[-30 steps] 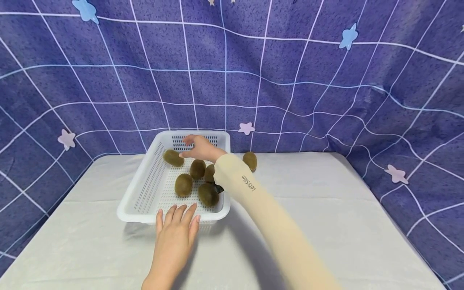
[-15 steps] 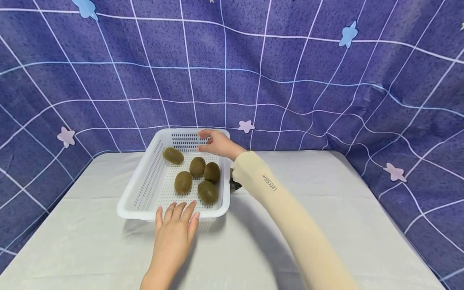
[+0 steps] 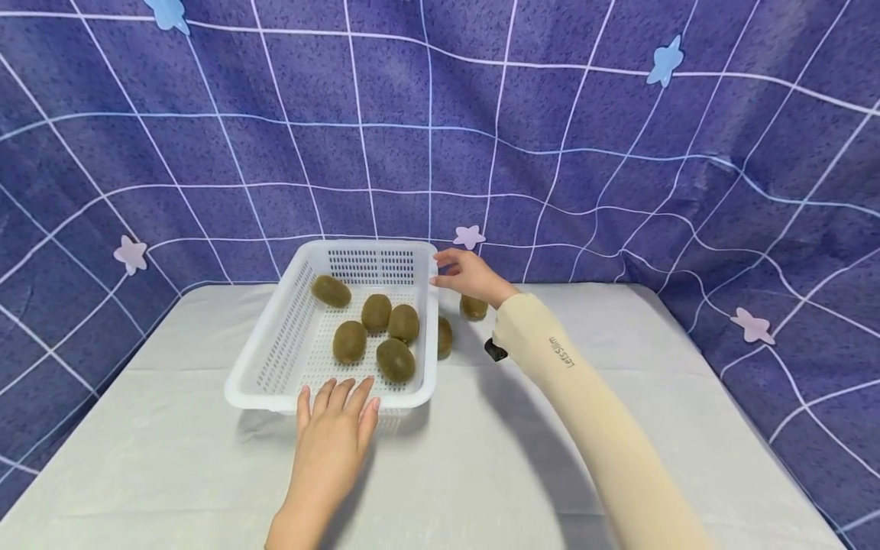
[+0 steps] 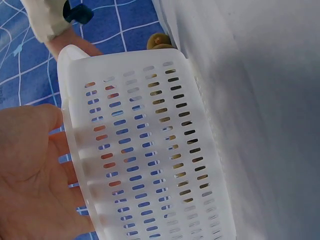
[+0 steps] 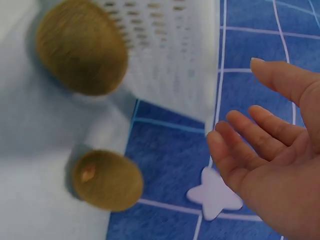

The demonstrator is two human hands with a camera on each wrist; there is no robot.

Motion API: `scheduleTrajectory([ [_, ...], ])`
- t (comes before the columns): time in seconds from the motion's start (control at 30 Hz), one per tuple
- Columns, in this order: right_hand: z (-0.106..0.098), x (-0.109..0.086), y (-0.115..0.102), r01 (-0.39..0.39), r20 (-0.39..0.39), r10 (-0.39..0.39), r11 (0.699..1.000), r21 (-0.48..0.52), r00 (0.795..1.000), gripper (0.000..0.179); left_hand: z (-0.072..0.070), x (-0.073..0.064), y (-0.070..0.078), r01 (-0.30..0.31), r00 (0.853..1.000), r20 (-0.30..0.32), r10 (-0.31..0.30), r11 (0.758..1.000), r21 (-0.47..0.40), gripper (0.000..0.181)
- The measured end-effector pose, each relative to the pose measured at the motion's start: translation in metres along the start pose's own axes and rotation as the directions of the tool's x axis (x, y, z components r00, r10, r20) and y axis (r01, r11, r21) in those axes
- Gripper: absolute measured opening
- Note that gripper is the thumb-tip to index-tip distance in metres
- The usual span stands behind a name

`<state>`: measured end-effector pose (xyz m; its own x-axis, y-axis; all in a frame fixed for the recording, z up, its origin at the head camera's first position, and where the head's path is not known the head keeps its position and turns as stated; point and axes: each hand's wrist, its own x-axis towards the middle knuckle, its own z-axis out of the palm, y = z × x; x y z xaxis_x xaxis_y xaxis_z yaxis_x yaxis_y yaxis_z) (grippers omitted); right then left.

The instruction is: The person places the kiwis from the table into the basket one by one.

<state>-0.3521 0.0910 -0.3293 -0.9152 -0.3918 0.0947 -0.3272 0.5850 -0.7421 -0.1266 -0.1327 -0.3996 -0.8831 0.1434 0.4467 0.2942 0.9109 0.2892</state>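
Several brown kiwis (image 3: 350, 341) lie in a white slotted plastic basket (image 3: 264, 336). My left hand (image 3: 333, 443) rests at the basket's front rim, its fingers reaching over the edge. In the left wrist view the basket's slotted wall (image 4: 145, 145) hides most of those fingers. My right hand (image 3: 474, 276) is by the back right corner of the basket, fingers relaxed and spread, holding nothing. Outside the basket on the right are two more kiwis: one (image 3: 444, 338) close against the side wall, the other (image 3: 473, 308) farther back, partly covered by the right hand in the head view.
A pale cloth (image 3: 619, 397) covers the table. Behind and at both sides hangs a blue curtain (image 3: 385, 92) with white grid lines and stars. The right sleeve (image 3: 571, 382) is cream, with a dark object (image 3: 495, 350) beside its cuff.
My right hand has moved right, from over the far kiwi inside the basket to outside its back right corner. The left hand stays at the front rim.
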Motion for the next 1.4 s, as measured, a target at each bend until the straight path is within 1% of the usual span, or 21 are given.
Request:
scheduleTrajectory([
  [0.13,0.002,-0.004,0.015,-0.021,-0.011,0.021,1.0,0.005,1.0,0.052,0.001,-0.002,-0.001,0.007,1.0,0.002,-0.007,1.0,0.004,0.038],
  [0.3,0.008,-0.013,0.028,-0.041,0.019,0.041,0.999,0.03,0.999,0.05,0.002,-0.003,-0.002,0.004,1.0,0.006,-0.004,1.0,0.002,0.038],
  [0.43,0.015,-0.018,0.038,-0.059,0.085,0.054,0.997,0.053,0.995,0.05,0.003,-0.002,-0.002,-0.009,1.0,-0.005,0.009,1.0,0.004,0.038],
  [0.53,0.02,-0.02,0.046,-0.038,0.147,0.029,0.998,0.055,0.989,0.052,0.002,-0.002,-0.002,-0.015,1.0,-0.012,0.015,1.0,0.006,0.037],
  [0.63,0.024,-0.022,0.051,-0.015,0.22,0.001,0.998,0.062,0.976,0.056,0.001,-0.001,-0.002,-0.019,1.0,-0.019,0.019,1.0,0.004,0.036],
  [0.73,0.027,-0.025,0.054,-0.023,0.282,0.006,0.998,0.056,0.959,0.065,0.0,-0.001,-0.002,-0.025,0.999,-0.028,0.025,1.0,0.006,0.036],
  [0.9,0.031,-0.028,0.056,-0.049,0.333,0.03,0.998,0.047,0.942,0.078,0.0,0.0,-0.002,-0.026,0.999,-0.029,0.027,1.0,0.008,0.036],
  [1.03,0.035,-0.027,0.058,-0.061,0.352,0.044,0.997,0.037,0.935,0.084,-0.001,0.001,-0.001,-0.023,0.999,-0.033,0.023,1.0,0.008,0.036],
  [1.2,0.039,-0.025,0.061,-0.071,0.341,0.055,0.997,0.037,0.938,0.089,0.0,0.003,0.0,-0.019,0.999,-0.029,0.019,1.0,0.013,0.036],
  [1.4,0.045,-0.023,0.063,-0.04,0.322,0.025,0.998,0.041,0.947,0.089,0.001,0.003,0.0,-0.008,1.0,-0.019,0.008,1.0,0.012,0.036],
])
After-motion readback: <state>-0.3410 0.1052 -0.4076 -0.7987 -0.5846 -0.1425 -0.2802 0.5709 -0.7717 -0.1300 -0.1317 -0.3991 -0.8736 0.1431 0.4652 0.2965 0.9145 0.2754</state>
